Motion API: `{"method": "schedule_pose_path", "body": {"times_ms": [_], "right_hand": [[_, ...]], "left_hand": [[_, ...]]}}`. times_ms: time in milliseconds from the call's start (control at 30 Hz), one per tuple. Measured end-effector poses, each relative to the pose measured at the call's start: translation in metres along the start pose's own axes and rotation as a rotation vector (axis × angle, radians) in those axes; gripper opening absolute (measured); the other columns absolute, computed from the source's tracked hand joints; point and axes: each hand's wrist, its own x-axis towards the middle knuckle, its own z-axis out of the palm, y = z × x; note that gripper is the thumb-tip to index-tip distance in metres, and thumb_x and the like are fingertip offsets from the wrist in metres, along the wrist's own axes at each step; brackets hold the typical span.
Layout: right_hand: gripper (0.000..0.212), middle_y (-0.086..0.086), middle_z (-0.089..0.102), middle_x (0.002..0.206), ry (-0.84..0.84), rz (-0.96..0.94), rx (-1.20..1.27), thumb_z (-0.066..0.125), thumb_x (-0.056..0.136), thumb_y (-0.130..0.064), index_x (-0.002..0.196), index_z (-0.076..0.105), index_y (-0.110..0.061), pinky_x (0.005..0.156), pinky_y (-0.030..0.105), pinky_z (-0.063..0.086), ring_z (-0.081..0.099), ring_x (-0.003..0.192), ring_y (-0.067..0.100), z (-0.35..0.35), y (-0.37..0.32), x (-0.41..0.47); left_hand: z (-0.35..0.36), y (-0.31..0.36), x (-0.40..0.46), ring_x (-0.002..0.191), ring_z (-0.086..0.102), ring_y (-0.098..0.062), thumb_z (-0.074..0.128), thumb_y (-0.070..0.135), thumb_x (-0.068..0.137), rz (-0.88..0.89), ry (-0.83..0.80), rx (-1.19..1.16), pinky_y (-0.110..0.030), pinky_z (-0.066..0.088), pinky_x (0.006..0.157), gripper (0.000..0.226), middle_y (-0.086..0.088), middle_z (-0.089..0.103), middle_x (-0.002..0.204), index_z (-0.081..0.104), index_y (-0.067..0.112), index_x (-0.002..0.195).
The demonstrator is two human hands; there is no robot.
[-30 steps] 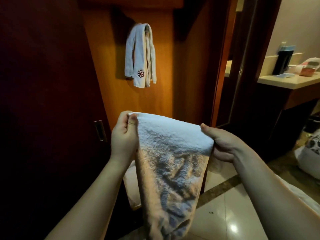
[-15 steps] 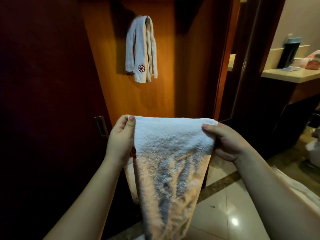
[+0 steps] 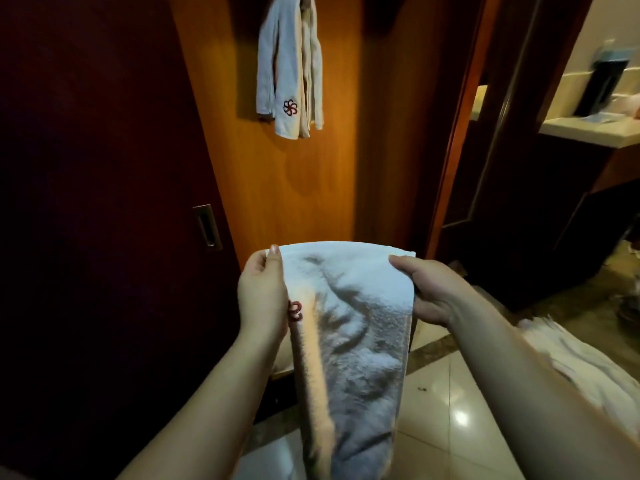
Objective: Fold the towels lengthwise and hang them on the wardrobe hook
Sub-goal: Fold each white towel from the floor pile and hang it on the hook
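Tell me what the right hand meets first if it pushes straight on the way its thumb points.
The right hand points leftward across the held towel, so it would probably meet the left hand pinching the opposite corner; depth is hard to judge.

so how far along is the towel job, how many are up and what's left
Done: one folded towel already hangs on the wardrobe panel; the hook itself is out of view. In hand: a second towel, held at its top edge by the left hand and right hand, its length hanging down. Left: finish the fold and hang it. More white cloth lies lower right, possibly another towel.
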Motion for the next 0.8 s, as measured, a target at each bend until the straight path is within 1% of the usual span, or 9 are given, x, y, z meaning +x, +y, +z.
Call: {"method": "schedule_pose_path", "body": {"times_ms": [100, 200, 300, 333, 400, 467, 567, 633, 800], "right_hand": [[0.024, 0.017, 0.077, 0.100, 0.145, -0.143, 0.120, 0.054, 0.102, -0.014, 0.123, 0.059, -0.002, 0.065, 0.040, 0.062, 0.076, 0.088, 0.031, 0.015, 0.026, -0.007], [0.019, 0.004, 0.079, 0.096, 0.225, -0.315, 0.129, 0.055, 0.100, -0.025, 0.112, 0.066, -0.016, 0.068, 0.037, 0.061, 0.077, 0.088, 0.024, 0.032, 0.053, -0.023], [0.041, -0.005, 0.076, 0.108, 0.279, -0.373, -0.084, 0.053, 0.090, -0.048, 0.121, 0.064, -0.023, 0.090, 0.044, 0.057, 0.073, 0.102, 0.021, 0.047, 0.070, -0.037], [0.043, -0.008, 0.076, 0.108, 0.293, -0.407, -0.159, 0.051, 0.089, -0.052, 0.122, 0.064, -0.026, 0.090, 0.043, 0.057, 0.072, 0.103, 0.017, 0.051, 0.072, -0.041], [0.032, -0.017, 0.075, 0.101, 0.309, -0.515, -0.278, 0.050, 0.097, -0.050, 0.117, 0.066, -0.030, 0.075, 0.029, 0.058, 0.072, 0.093, 0.006, 0.058, 0.076, -0.052], [0.020, -0.022, 0.074, 0.099, 0.283, -0.602, -0.388, 0.048, 0.103, -0.044, 0.110, 0.066, -0.038, 0.067, 0.018, 0.056, 0.071, 0.089, 0.000, 0.065, 0.078, -0.062], [0.018, -0.020, 0.074, 0.105, 0.211, -0.677, -0.435, 0.047, 0.106, -0.039, 0.107, 0.063, -0.046, 0.078, 0.023, 0.059, 0.071, 0.095, -0.001, 0.073, 0.075, -0.074], [0.018, -0.021, 0.074, 0.105, 0.170, -0.710, -0.456, 0.048, 0.105, -0.038, 0.109, 0.062, -0.048, 0.076, 0.021, 0.059, 0.071, 0.094, -0.002, 0.075, 0.072, -0.080], [0.021, -0.018, 0.072, 0.114, 0.065, -0.685, -0.391, 0.050, 0.101, -0.038, 0.113, 0.064, -0.047, 0.079, 0.015, 0.056, 0.069, 0.103, -0.001, 0.074, 0.067, -0.083]], "left_hand": [[0.003, -0.007, -0.023, 0.062, 0.060, -0.007, 0.049, 0.042, 0.103, 0.009, 0.087, -0.007, -0.030, 0.046, 0.060, 0.033, 0.007, 0.066, 0.068, 0.063, 0.020, 0.084], [0.009, -0.006, -0.045, 0.073, 0.066, -0.011, 0.047, 0.046, 0.103, 0.003, 0.105, -0.013, -0.034, 0.052, 0.065, 0.031, 0.003, 0.071, 0.079, 0.065, 0.026, 0.087], [0.015, 0.001, -0.063, 0.088, 0.068, -0.011, 0.046, 0.045, 0.103, 0.019, 0.106, 0.010, -0.034, 0.055, 0.077, 0.028, 0.006, 0.072, 0.089, 0.066, 0.027, 0.097], [0.017, 0.005, -0.069, 0.087, 0.067, -0.005, 0.046, 0.044, 0.104, 0.030, 0.096, 0.010, -0.028, 0.054, 0.076, 0.027, 0.010, 0.072, 0.091, 0.066, 0.026, 0.100], [0.021, 0.012, -0.081, 0.085, 0.068, 0.000, 0.046, 0.038, 0.104, 0.050, 0.055, -0.018, -0.019, 0.052, 0.069, 0.023, 0.016, 0.072, 0.092, 0.065, 0.025, 0.100], [0.023, 0.019, -0.090, 0.085, 0.070, -0.002, 0.046, 0.032, 0.105, 0.062, 0.004, -0.071, -0.015, 0.054, 0.065, 0.020, 0.015, 0.073, 0.094, 0.064, 0.024, 0.100], [0.026, 0.026, -0.098, 0.086, 0.073, -0.007, 0.047, 0.027, 0.104, 0.079, -0.055, -0.125, -0.017, 0.056, 0.067, 0.019, 0.006, 0.075, 0.096, 0.064, 0.021, 0.102], [0.026, 0.028, -0.099, 0.087, 0.073, -0.009, 0.047, 0.027, 0.104, 0.093, -0.087, -0.118, -0.020, 0.057, 0.070, 0.019, 0.003, 0.075, 0.096, 0.065, 0.020, 0.104], [0.023, 0.027, -0.099, 0.101, 0.068, -0.001, 0.053, 0.024, 0.101, 0.090, -0.206, -0.011, -0.018, 0.057, 0.082, 0.016, 0.013, 0.073, 0.108, 0.067, 0.028, 0.108]]}}
